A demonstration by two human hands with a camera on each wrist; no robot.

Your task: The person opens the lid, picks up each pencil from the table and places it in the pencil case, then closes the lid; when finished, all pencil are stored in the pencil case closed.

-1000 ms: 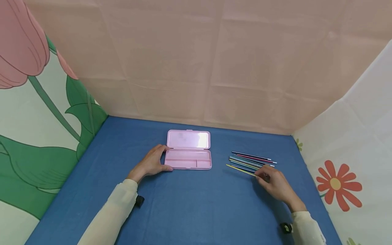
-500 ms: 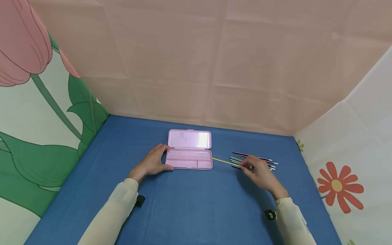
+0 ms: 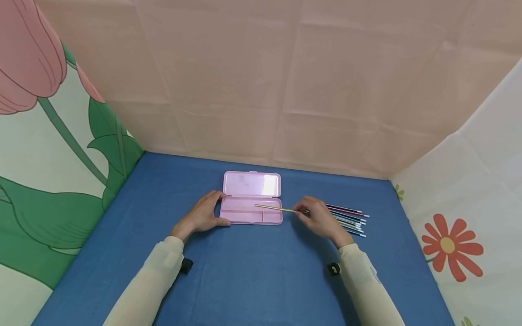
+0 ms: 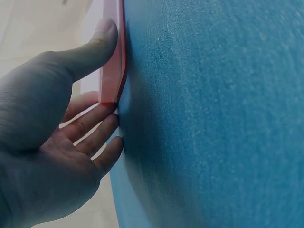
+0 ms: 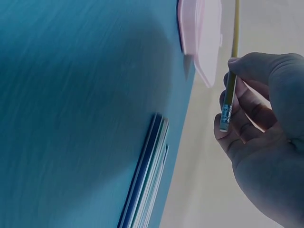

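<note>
A pink pencil case (image 3: 244, 218) lies unfolded on the blue cloth, its lid (image 3: 246, 184) tipped back on the far side. My left hand (image 3: 199, 216) holds the case's left end, thumb along the front side and fingers at the end and back corner. Between thumb and fingers, my right hand (image 3: 320, 218) pinches a yellow pencil (image 3: 273, 207) near its eraser end (image 5: 225, 122). The pencil's front half reaches over the case's long back compartment. In the right wrist view, the pencil is raised above the cloth.
Several pencils (image 3: 355, 222) lie in a loose bundle right of the case, partly hidden behind my right hand. A divider splits off a small compartment (image 3: 272, 217) at the case's front right. A beige backdrop (image 3: 261, 90) rises behind the blue cloth (image 3: 253, 271).
My right hand has carried the yellow pencil left from the bundle until its tip is over the case. My left hand has stayed at the case's left end.
</note>
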